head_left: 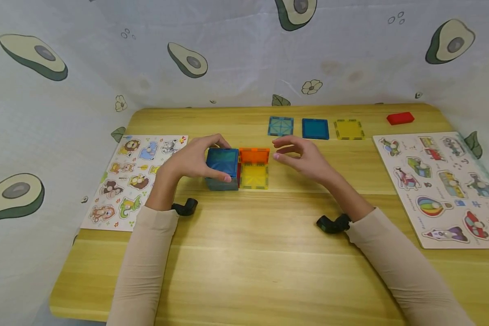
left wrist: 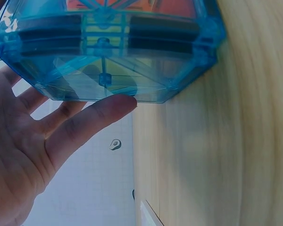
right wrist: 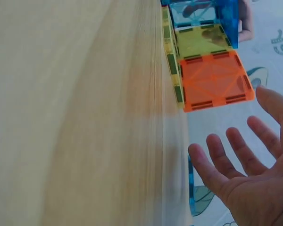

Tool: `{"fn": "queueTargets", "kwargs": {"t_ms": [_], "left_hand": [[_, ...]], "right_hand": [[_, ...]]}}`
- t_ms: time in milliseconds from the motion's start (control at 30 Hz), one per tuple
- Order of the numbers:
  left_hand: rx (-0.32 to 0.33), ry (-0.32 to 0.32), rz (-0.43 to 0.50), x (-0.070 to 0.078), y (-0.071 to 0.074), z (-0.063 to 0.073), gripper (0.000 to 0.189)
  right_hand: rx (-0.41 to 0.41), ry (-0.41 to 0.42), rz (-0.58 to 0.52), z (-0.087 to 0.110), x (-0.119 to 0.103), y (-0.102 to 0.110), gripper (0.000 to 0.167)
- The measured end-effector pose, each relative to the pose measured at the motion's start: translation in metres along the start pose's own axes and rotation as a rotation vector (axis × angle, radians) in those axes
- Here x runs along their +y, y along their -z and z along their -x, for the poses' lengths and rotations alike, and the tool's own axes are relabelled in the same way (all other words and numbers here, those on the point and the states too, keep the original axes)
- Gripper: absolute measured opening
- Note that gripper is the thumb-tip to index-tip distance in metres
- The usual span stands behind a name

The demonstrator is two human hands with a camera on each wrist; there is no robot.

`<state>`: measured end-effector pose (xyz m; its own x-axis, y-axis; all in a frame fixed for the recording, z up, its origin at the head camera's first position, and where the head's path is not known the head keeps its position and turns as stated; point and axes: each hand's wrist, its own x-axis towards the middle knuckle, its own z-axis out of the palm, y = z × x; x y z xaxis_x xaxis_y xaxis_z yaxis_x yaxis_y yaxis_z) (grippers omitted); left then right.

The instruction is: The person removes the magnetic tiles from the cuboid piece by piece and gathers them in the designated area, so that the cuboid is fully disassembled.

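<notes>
A box of magnetic tiles [head_left: 222, 160] with a blue top stands left of the table's middle; one side shows red. My left hand [head_left: 189, 158] spans it, thumb along the near side and fingers round the far side, as its blue tile wall [left wrist: 104, 77] shows up close in the left wrist view. Against the box's right side lies a flat yellow tile [head_left: 254, 176], with an orange tile [head_left: 254, 155] upright along its far edge. Just right of that orange tile hovers my right hand [head_left: 307, 158], fingers loosely bent, holding nothing.
Along the back lie a light blue tile [head_left: 280, 126], a dark blue tile [head_left: 315, 129], a yellow tile [head_left: 349, 129] and a red block [head_left: 400, 118]. An animal picture board [head_left: 122, 181] lies left, a vehicle picture board [head_left: 432, 181] right. A patterned cloth [head_left: 244, 59] hangs behind.
</notes>
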<state>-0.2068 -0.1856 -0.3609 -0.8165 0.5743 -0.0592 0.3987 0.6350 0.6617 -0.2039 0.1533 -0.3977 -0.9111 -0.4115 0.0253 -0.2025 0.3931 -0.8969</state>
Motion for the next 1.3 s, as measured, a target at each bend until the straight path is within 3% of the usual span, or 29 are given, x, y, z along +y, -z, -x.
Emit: {"fn": "queueTargets", "kwargs": {"t_ms": [800, 1300], "left_hand": [[-0.007, 0.015, 0.018, 0.000, 0.000, -0.001, 0.073], [-0.019, 0.023, 0.019, 0.003, 0.000, -0.001, 0.070]], "right_hand": [[-0.050, 0.036, -0.026, -0.017, -0.004, -0.025, 0.035], [-0.006, 0.024, -0.009, -0.015, -0.005, -0.029, 0.031]]}}
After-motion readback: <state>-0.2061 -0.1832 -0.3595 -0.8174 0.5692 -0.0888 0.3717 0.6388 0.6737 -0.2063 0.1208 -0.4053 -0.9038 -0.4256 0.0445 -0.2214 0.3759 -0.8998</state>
